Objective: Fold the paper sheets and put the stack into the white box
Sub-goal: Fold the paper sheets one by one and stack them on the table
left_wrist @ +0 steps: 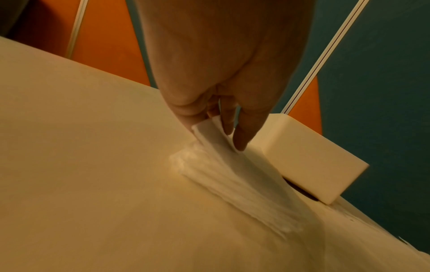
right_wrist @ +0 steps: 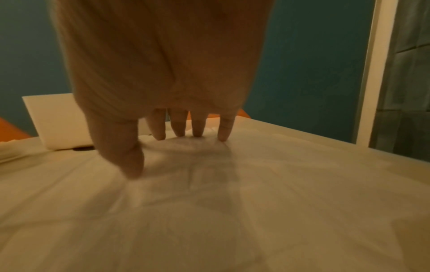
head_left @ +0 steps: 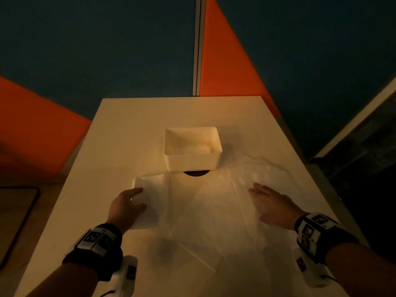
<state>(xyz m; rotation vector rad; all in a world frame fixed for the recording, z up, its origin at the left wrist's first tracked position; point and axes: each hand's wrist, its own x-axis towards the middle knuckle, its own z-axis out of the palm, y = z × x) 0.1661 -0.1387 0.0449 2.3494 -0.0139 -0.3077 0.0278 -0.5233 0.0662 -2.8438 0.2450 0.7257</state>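
Note:
A white box [head_left: 190, 161] stands open at the table's middle, also seen in the left wrist view [left_wrist: 309, 162] and the right wrist view [right_wrist: 58, 121]. In front of it, thin white paper sheets [head_left: 214, 213] lie spread and creased. At their left edge is a folded paper stack [head_left: 152, 189]. My left hand [head_left: 126, 204] pinches this stack's near corner between thumb and fingers [left_wrist: 242, 141], and that edge is lifted off the table [left_wrist: 69, 128]. My right hand [head_left: 270, 202] lies flat on the spread sheets [right_wrist: 256, 202], straight fingertips [right_wrist: 197, 132] pressing down.
A dark round object [head_left: 196, 173] shows under the box's front edge. The pale table [head_left: 128, 125] ends close to the right of my right hand. Orange and teal wall panels stand behind. A dark framed board [head_left: 17, 211] lies left of the table.

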